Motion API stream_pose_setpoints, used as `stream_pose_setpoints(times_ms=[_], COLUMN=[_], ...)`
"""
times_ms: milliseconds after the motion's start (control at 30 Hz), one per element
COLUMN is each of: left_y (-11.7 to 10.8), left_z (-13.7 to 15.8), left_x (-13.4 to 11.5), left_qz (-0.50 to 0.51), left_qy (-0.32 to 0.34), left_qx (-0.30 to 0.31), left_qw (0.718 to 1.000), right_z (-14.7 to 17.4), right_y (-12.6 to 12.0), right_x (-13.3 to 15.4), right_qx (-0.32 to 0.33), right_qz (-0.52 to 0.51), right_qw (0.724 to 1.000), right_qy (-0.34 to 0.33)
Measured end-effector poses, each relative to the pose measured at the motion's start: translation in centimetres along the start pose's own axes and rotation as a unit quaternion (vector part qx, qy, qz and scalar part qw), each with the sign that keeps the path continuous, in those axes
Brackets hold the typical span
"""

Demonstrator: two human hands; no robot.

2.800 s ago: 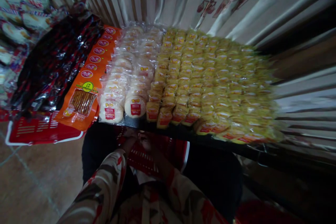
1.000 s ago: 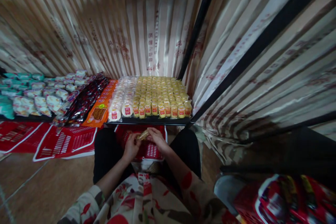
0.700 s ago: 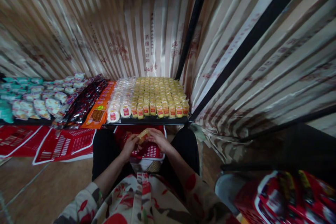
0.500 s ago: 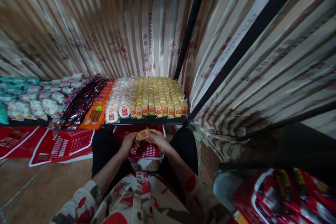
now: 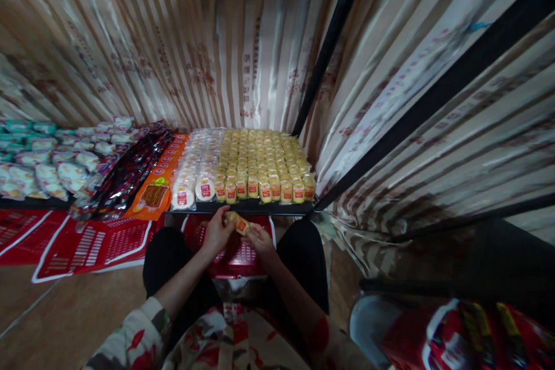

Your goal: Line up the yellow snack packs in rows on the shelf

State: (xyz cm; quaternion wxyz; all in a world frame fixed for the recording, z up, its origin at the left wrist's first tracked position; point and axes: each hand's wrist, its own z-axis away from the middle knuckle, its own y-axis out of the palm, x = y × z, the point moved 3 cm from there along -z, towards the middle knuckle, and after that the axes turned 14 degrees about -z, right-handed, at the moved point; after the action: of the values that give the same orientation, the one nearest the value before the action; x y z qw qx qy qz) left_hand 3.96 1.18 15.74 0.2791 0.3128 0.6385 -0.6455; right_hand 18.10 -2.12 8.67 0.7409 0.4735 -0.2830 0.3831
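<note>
Between my two hands is a small yellow wrapped cake with a red and white label. My left hand grips its left end, and the fingers of my right hand pinch its right end. Both hands are above a red plastic basket between my knees. Just beyond them, on a low black shelf, stand rows of similar yellow wrapped cakes. White round packets lie left of these rows.
An orange packet, dark shiny packets and white packets line the shelf leftward. Red baskets are below. Black shelf posts and striped curtain rise ahead. Red packages are at lower right.
The wrapped cake has tilted, its right end now lower. My left hand has moved slightly up towards the shelf edge, and the view has shifted a little.
</note>
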Motion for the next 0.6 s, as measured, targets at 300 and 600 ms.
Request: stream_pose_setpoints(times_ms=[300, 600], left_y=[0.6, 1.8], left_z=[-4.8, -6.9], left_x=[-7.0, -8.0], left_qz=[-0.219, -0.322], left_qy=[0.26, 0.308], left_qx=[0.038, 0.034], left_qw=[0.94, 0.895], right_z=[-0.1, -0.8], right_y=[0.0, 0.4], right_x=[2.9, 5.3], right_qx=[-0.03, -0.003], right_qz=[0.034, 0.204], right_qw=[0.997, 0.957], right_qy=[-0.055, -0.207])
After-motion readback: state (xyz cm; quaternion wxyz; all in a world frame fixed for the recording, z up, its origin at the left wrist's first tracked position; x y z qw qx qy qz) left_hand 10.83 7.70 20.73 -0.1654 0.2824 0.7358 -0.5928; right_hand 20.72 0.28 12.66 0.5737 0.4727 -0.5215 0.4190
